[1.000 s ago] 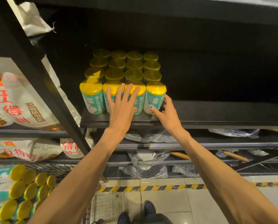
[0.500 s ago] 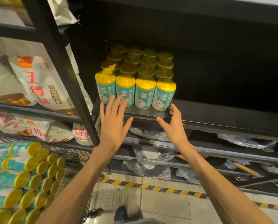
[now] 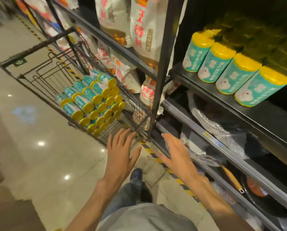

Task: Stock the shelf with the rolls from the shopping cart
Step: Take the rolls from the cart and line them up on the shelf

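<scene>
Rolls, shelved [image 3: 236, 69]: teal wrap, yellow caps; four upright in a front row at the edge of the black shelf [image 3: 264, 119], more rows behind in shadow. Count and order match the earlier frames.
Rolls, unshelved [image 3: 92, 104]: stacked on their sides in the wire cart [image 3: 44, 72], yellow ends facing out, cart parked just beside the shelving upright.
Left hand [image 3: 121, 150]: fingers spread, holding nothing, near the cart's closest corner. A second ago it lay against the front row; now it is well apart from the shelf.
Right hand [image 3: 177, 154]: fingers spread, empty, in front of a lower shelf rail; likewise withdrawn from the rolls.
Surroundings: white printed sacks [image 3: 139, 25] in the neighbouring bay; plastic-wrapped goods on lower shelves; tiled floor [image 3: 39, 164] with striped tape along the base.
</scene>
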